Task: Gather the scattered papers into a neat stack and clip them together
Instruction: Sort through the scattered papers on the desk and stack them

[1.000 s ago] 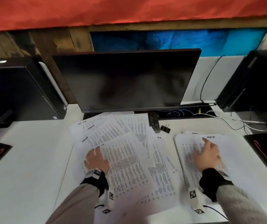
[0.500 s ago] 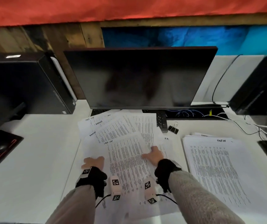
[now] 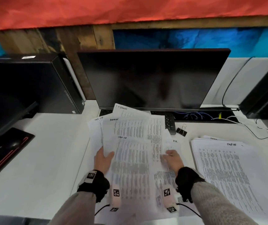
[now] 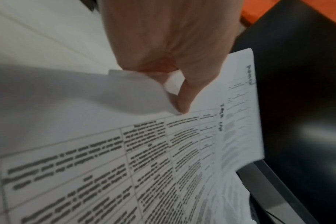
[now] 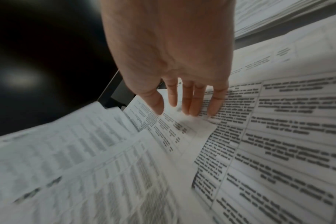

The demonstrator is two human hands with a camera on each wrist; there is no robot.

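Scattered white printed papers [image 3: 135, 143] lie fanned between both hands, left hand [image 3: 103, 159] pinching their edge, right hand [image 3: 173, 159] flat-fingered on them; gathering underway, next squaring them onto the stack beside the right fingers.

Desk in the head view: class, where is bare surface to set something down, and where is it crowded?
Bare: the white desk between the black mat and the scattered papers. A narrow strip separates those from the right stack. Crowded: beneath the monitor, around the binder clip and cables.

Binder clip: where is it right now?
Head view: the binder clip lies on the desk, right of the keyboard, between scattered papers and neat stack.
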